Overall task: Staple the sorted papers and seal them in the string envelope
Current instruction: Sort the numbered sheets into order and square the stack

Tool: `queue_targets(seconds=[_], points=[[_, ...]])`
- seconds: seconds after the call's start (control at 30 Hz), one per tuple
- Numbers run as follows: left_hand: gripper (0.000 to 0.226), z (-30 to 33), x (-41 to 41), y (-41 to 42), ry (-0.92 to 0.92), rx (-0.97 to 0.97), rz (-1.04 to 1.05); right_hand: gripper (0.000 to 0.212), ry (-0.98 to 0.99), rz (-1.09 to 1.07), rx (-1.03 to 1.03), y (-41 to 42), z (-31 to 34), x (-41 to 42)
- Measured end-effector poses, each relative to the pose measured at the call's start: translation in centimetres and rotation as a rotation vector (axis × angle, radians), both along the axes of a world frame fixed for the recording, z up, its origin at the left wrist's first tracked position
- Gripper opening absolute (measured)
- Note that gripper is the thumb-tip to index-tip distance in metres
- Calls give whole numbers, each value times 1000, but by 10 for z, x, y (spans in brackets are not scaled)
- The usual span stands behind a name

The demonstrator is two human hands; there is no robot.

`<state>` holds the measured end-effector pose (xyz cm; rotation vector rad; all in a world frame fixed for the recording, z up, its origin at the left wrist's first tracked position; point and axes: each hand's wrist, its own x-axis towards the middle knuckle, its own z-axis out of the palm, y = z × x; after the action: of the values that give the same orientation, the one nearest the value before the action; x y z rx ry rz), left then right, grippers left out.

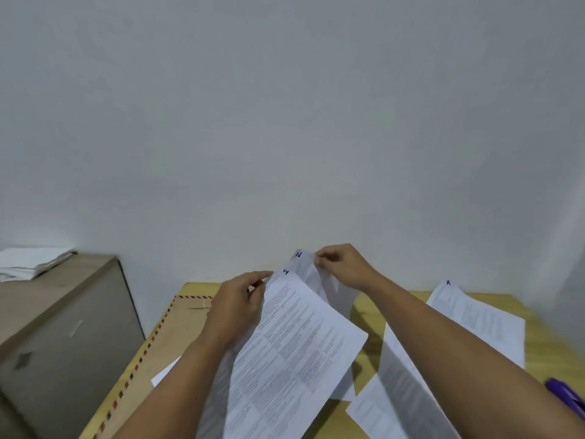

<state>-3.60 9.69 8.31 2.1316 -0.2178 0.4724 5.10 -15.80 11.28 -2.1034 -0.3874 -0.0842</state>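
— White printed sheets, lifted off the desk. Who has what?

— From the head view: the left hand (235, 307) grips the front sheet (294, 353) along its left edge near the top corner, fingers curled behind it. The right hand (340, 267) pinches the top corner of a second sheet (311, 275) just behind, at about one o'clock from the first. Each corner carries a handwritten mark, so I'd guess they're held fanned like that to check the order before squaring up for stapling.

— And the envelope?

— Brown envelope (177, 324) with a red-and-dark striped border lies flat at nine o'clock from the held papers, partly under the left forearm. I can't see its string closure. More printed pages (474, 315) lie on the desk at three o'clock, one under the right forearm.

— Stapler?

— Something purple (566, 397) sits at the four o'clock edge; it may be that, but I cannot tell.

— The room?

— Yellow wooden desk (370, 315) against a plain pale wall (285, 122). Grey-brown cabinet (63, 327) at nine o'clock, a stack of papers (31, 261) on top.
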Motion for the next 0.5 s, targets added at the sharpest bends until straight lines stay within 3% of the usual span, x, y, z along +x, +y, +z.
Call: queue_targets(seconds=[0.23,0.33,0.5], points=[[31,69,-48,-28,-168,5,27,21,29,22,151,-19,79,-89],[31,86,-65,-46,-230,4,37,30,41,58,260,-30,93,-118],[25,103,-85,-76,-258,26,17,25,94,65,297,-44,107,-159]])
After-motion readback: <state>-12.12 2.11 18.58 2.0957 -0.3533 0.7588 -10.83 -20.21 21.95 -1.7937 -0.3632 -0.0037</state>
